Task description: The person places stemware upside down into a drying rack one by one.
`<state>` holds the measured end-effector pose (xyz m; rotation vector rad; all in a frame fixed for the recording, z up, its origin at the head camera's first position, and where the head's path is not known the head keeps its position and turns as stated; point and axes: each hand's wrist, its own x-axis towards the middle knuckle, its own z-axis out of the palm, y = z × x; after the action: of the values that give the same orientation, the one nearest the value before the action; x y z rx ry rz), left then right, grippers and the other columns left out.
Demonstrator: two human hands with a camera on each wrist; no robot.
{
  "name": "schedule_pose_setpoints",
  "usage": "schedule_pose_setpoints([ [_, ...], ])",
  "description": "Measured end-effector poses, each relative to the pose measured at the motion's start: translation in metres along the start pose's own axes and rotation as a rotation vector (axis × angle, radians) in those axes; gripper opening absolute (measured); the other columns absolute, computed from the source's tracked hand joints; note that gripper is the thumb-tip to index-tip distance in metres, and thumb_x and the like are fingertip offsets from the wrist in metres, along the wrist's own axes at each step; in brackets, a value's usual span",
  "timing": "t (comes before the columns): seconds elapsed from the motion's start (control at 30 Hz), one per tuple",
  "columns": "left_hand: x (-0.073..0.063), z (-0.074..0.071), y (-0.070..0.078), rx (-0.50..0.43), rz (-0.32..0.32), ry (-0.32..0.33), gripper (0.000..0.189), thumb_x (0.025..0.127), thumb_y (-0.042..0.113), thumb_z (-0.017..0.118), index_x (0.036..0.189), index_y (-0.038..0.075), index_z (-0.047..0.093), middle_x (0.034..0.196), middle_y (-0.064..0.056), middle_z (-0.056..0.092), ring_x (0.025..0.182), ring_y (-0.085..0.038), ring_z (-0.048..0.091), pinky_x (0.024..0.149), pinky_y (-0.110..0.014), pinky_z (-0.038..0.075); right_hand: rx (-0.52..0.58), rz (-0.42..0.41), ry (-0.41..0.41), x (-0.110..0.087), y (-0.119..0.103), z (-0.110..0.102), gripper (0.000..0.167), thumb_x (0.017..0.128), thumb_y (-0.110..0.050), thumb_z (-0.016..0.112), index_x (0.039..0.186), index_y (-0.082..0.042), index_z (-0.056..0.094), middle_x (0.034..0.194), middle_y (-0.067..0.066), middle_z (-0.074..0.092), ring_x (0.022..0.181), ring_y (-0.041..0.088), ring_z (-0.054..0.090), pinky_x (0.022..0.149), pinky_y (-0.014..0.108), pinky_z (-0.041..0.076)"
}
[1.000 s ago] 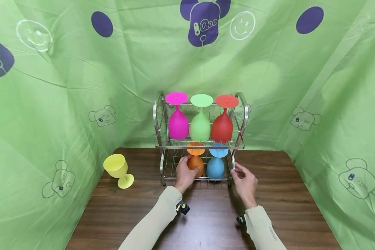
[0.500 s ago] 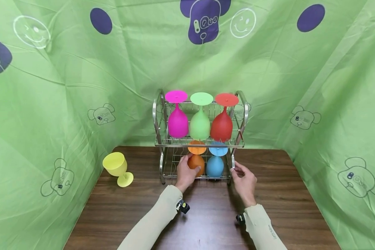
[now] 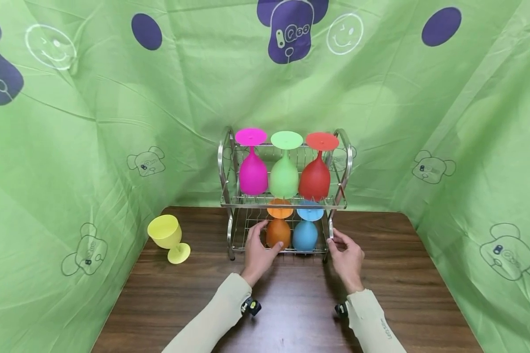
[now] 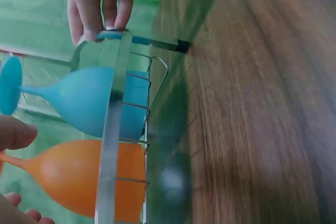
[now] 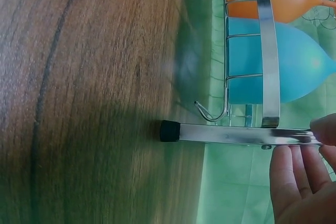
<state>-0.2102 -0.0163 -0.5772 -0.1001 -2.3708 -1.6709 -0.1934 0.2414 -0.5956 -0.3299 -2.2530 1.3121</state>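
An orange goblet point(image 3: 278, 233) stands upside down on the lower tier of a two-tier metal dish rack point(image 3: 287, 206), next to an upside-down blue goblet point(image 3: 305, 236). My left hand point(image 3: 258, 252) is at the orange goblet, thumb and fingers spread apart on either side of it. In the left wrist view the thumb point(image 4: 16, 132) shows beside its stem, with a gap to the bowl. My right hand point(image 3: 347, 257) grips the rack's right front leg point(image 5: 226, 134) between thumb and fingers.
Upside-down magenta point(image 3: 253, 175), light green point(image 3: 284, 177) and red goblets point(image 3: 314, 179) fill the upper tier. A yellow goblet point(image 3: 165, 233) stands upright at the wooden table's left. Green printed cloth point(image 3: 203, 73) encloses the table at the back and sides.
My left hand has loosened from the orange goblet and drawn back slightly to the lower left, its fingers spreading. The right hand keeps its grip on the rack leg.
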Motion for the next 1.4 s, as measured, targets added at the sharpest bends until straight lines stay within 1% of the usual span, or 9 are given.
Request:
schedule_pose_setpoints([
  [0.13,-0.013,-0.015,0.004,0.027,0.059,0.025,0.077,0.080,0.020,0.090,0.150,0.017,0.056,0.154,-0.006,0.052,0.143,-0.031,0.051,0.118,-0.057,0.044,0.002,0.004,-0.001,0.000,0.001,-0.001,0.035,0.091,-0.011,0.084,0.125,-0.017,0.080,0.101,0.007,0.082,0.080,-0.003,0.066,0.068,0.002,0.050],
  [0.27,-0.024,-0.036,0.013,0.010,0.105,0.067,0.078,0.080,0.021,0.090,0.150,0.019,0.055,0.155,-0.006,0.052,0.144,-0.029,0.050,0.120,-0.057,0.040,0.007,0.004,-0.006,-0.001,0.000,-0.001,0.035,0.090,-0.011,0.084,0.125,-0.018,0.080,0.101,0.007,0.082,0.078,-0.006,0.064,0.067,0.003,0.050],
  [0.43,-0.033,-0.067,0.023,-0.067,0.087,0.148,0.076,0.082,0.017,0.091,0.149,0.014,0.055,0.154,-0.008,0.051,0.144,-0.030,0.049,0.125,-0.055,0.037,0.005,-0.005,0.003,-0.001,-0.001,-0.003,0.035,0.090,-0.012,0.085,0.124,-0.018,0.080,0.099,0.007,0.082,0.077,-0.009,0.063,0.067,0.003,0.049],
  [0.6,-0.035,-0.103,0.023,-0.140,0.056,0.299,0.076,0.083,0.015,0.091,0.149,0.011,0.053,0.154,-0.009,0.048,0.144,-0.031,0.046,0.126,-0.057,0.037,0.021,-0.007,0.006,-0.001,0.001,-0.004,0.036,0.090,-0.010,0.084,0.125,-0.017,0.079,0.100,0.009,0.082,0.077,-0.009,0.063,0.067,0.003,0.051],
  [0.8,-0.034,-0.148,0.017,-0.141,0.006,0.502,0.082,0.081,0.012,0.092,0.151,0.008,0.050,0.153,-0.011,0.045,0.146,-0.033,0.043,0.126,-0.053,0.038,0.034,-0.005,0.005,-0.001,0.001,-0.004,0.036,0.091,-0.009,0.083,0.126,-0.016,0.079,0.100,0.010,0.082,0.079,-0.006,0.064,0.067,0.003,0.052],
  [1.03,-0.032,-0.190,-0.003,-0.166,-0.056,0.689,0.084,0.080,0.009,0.093,0.151,0.008,0.049,0.148,-0.010,0.043,0.142,-0.032,0.045,0.125,-0.046,0.041,0.049,0.003,-0.020,0.000,0.000,-0.002,0.036,0.092,-0.010,0.083,0.127,-0.017,0.079,0.101,0.010,0.082,0.079,-0.008,0.065,0.069,0.003,0.053],
  [1.17,-0.026,-0.207,-0.024,-0.150,-0.096,0.767,0.085,0.079,0.013,0.093,0.152,0.015,0.049,0.149,-0.011,0.043,0.138,-0.021,0.045,0.124,-0.038,0.042,0.042,0.002,-0.013,-0.001,-0.001,-0.002,0.035,0.091,-0.009,0.083,0.125,-0.017,0.079,0.100,0.010,0.082,0.078,-0.008,0.065,0.068,0.003,0.052],
  [1.27,-0.018,-0.215,-0.041,-0.151,-0.137,0.786,0.088,0.080,0.015,0.093,0.153,0.020,0.046,0.153,-0.010,0.040,0.139,-0.015,0.041,0.126,-0.037,0.039,0.036,-0.002,-0.014,-0.001,-0.001,-0.002,0.035,0.091,-0.010,0.083,0.125,-0.017,0.079,0.100,0.010,0.082,0.079,-0.008,0.065,0.068,0.003,0.052],
  [1.4,-0.005,-0.218,-0.062,-0.156,-0.190,0.766,0.093,0.079,0.017,0.094,0.156,0.021,0.041,0.158,-0.011,0.037,0.143,-0.018,0.039,0.128,-0.040,0.036,0.039,0.000,-0.008,-0.001,-0.001,-0.002,0.036,0.091,-0.010,0.083,0.125,-0.017,0.079,0.100,0.010,0.082,0.078,-0.008,0.065,0.068,0.003,0.052],
])
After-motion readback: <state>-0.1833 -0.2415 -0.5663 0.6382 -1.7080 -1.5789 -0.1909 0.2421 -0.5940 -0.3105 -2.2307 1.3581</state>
